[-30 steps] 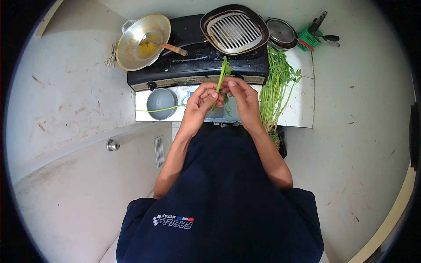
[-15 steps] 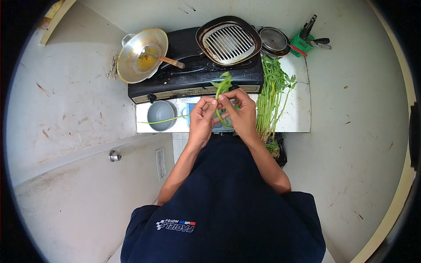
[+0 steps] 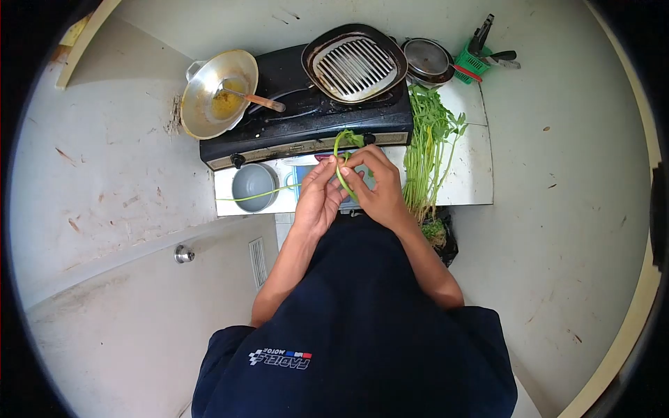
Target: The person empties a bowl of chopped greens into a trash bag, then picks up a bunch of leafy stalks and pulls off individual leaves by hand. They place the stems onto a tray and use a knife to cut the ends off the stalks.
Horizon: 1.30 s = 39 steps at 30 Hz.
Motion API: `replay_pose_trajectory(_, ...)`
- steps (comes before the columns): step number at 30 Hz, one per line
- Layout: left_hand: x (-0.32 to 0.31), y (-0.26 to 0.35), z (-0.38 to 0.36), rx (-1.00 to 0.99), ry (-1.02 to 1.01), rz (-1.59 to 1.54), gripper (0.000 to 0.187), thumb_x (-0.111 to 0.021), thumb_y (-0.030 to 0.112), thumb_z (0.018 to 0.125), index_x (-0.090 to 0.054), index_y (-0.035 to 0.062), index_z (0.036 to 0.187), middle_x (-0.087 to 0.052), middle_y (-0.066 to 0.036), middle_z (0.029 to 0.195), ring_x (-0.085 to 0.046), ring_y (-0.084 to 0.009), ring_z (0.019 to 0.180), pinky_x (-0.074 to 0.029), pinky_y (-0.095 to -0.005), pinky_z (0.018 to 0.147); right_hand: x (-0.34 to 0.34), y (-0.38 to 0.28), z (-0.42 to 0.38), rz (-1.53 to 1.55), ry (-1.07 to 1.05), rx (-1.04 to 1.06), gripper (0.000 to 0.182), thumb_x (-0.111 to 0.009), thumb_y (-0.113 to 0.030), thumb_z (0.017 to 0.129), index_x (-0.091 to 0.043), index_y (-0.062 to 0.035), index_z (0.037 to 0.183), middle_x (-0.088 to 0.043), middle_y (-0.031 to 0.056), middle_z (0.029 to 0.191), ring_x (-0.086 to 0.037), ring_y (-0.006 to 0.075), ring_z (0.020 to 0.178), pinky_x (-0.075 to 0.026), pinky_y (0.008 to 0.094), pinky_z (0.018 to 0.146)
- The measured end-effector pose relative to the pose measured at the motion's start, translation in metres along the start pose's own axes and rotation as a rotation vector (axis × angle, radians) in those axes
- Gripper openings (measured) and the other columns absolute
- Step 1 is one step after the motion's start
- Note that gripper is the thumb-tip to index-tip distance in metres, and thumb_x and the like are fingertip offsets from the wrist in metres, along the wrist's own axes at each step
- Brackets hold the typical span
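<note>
A green leafy stem (image 3: 337,145) curves up between my two hands, its leaves bending over toward the stove. My left hand (image 3: 320,195) pinches the stem between thumb and fingers. Close beside it, my right hand (image 3: 377,184) has its fingertips closed on the same stem. Beneath the hands lies a blue tray or board (image 3: 302,171), mostly hidden. A long thin stem (image 3: 268,194) runs left from my left hand across a grey bowl (image 3: 254,187). To the right, a bunch of leafy stems (image 3: 428,150) rests on the white counter (image 3: 468,174).
Behind the hands stands a black stove (image 3: 279,129) with a wok (image 3: 209,104) holding a wooden-handled ladle (image 3: 265,102), and a grill pan (image 3: 355,66). A lidded pot (image 3: 426,59) and a green basket of utensils (image 3: 472,63) are at the back right.
The held stem's leafy top has bent over to the right and lower. My right hand has shifted slightly left along the stem. The whole view has shifted a little.
</note>
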<state>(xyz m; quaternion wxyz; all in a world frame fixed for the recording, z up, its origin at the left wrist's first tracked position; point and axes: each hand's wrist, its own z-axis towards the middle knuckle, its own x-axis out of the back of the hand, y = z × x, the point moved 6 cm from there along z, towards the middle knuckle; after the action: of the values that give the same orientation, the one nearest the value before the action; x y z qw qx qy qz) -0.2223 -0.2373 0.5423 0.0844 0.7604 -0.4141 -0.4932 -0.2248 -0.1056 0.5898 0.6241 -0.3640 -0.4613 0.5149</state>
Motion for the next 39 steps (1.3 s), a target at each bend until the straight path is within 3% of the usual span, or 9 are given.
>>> replay_pose_trajectory(3,0.021,0.001,0.013,-0.049,0.018,-0.113,0.019,-0.056,0.020,0.106,-0.058,0.0021,0.112,-0.064,-0.008,0.105,-0.066,-0.0187,0.095,-0.059,-0.0363,0.091,0.003,-0.006,0.000,0.013,-0.058,0.074,0.009,-0.070,-0.006,0.090,-0.064,0.0011,0.092,-0.063,0.0131,0.095,-0.062,0.0288,0.088,-0.048,0.0357,0.078)
replay_pose_trajectory(7,0.014,0.016,0.007,0.009,0.044,-0.075,0.015,-0.055,0.017,0.106,-0.060,0.0027,0.108,-0.063,-0.004,0.095,-0.060,-0.0132,0.084,-0.056,-0.0304,0.078,0.006,-0.012,-0.002,0.106,-0.049,0.010,0.008,-0.069,-0.007,0.092,-0.066,0.0004,0.095,-0.065,0.0109,0.095,-0.062,0.0248,0.089,-0.047,0.0347,0.080)
replay_pose_trajectory(11,0.006,0.013,-0.002,0.053,-0.155,-0.021,0.017,-0.054,0.017,0.107,-0.060,0.0017,0.110,-0.064,-0.006,0.097,-0.059,-0.0122,0.082,-0.050,-0.0274,0.073,0.007,-0.007,-0.001,0.139,-0.078,-0.065,0.008,-0.069,-0.008,0.094,-0.068,-0.0006,0.097,-0.066,0.0080,0.092,-0.063,0.0198,0.089,-0.046,0.0327,0.077)
replay_pose_trajectory(15,-0.004,0.011,-0.008,0.022,-0.120,0.024,0.015,-0.056,0.013,0.105,-0.061,0.0021,0.113,-0.064,-0.006,0.101,-0.059,-0.0127,0.085,-0.051,-0.0282,0.078,0.004,0.006,-0.004,0.138,-0.079,-0.133,0.011,-0.069,-0.011,0.095,-0.068,-0.0010,0.099,-0.066,0.0073,0.092,-0.062,0.0180,0.087,-0.044,0.0312,0.076)
replay_pose_trajectory(18,-0.008,0.009,-0.008,0.019,-0.170,0.131,0.015,-0.057,0.009,0.102,-0.060,0.0012,0.116,-0.063,-0.006,0.102,-0.060,-0.0130,0.089,-0.051,-0.0280,0.081,0.010,0.007,-0.005,0.119,-0.062,-0.167,0.011,-0.066,-0.012,0.099,-0.067,-0.0009,0.101,-0.063,0.0047,0.095,-0.058,0.0121,0.087,-0.044,0.0277,0.080)
replay_pose_trajectory(21,-0.011,0.011,-0.010,0.005,-0.221,0.250,0.020,-0.058,0.004,0.099,-0.058,0.0002,0.119,-0.062,-0.005,0.102,-0.059,-0.0131,0.090,-0.049,-0.0269,0.083,0.014,0.016,-0.007,0.163,0.028,-0.192,0.014,-0.068,-0.015,0.097,-0.069,-0.0018,0.101,-0.067,0.0060,0.094,-0.060,0.0155,0.086,-0.044,0.0301,0.076)
replay_pose_trajectory(27,-0.004,0.012,-0.001,-0.008,-0.216,0.240,0.023,-0.059,-0.002,0.096,-0.057,-0.0006,0.119,-0.062,-0.005,0.099,-0.058,-0.0119,0.090,-0.048,-0.0249,0.080,0.018,0.020,-0.009,0.184,0.020,-0.231,0.015,-0.068,-0.016,0.098,-0.069,-0.0019,0.101,-0.067,0.0048,0.093,-0.060,0.0146,0.086,-0.044,0.0298,0.076)
replay_pose_trajectory(36,0.004,0.015,0.009,-0.075,-0.163,0.133,0.022,-0.058,-0.006,0.093,-0.060,-0.0014,0.115,-0.063,-0.006,0.097,-0.056,-0.0109,0.083,-0.045,-0.0242,0.074,0.016,0.007,-0.009,0.092,-0.121,-0.161,0.013,-0.068,-0.014,0.096,-0.065,-0.0005,0.096,-0.065,0.0073,0.088,-0.060,0.0168,0.084,-0.044,0.0311,0.075)
replay_pose_trajectory(39,0.013,0.024,0.016,-0.132,-0.101,0.164,0.021,-0.060,-0.002,0.093,-0.060,-0.0006,0.115,-0.062,-0.006,0.097,-0.054,-0.0107,0.082,-0.044,-0.0244,0.073,0.017,0.004,-0.009,0.206,-0.140,-0.123,0.014,-0.067,-0.014,0.096,-0.064,0.0004,0.096,-0.063,0.0079,0.087,-0.060,0.0182,0.083,-0.045,0.0318,0.076)
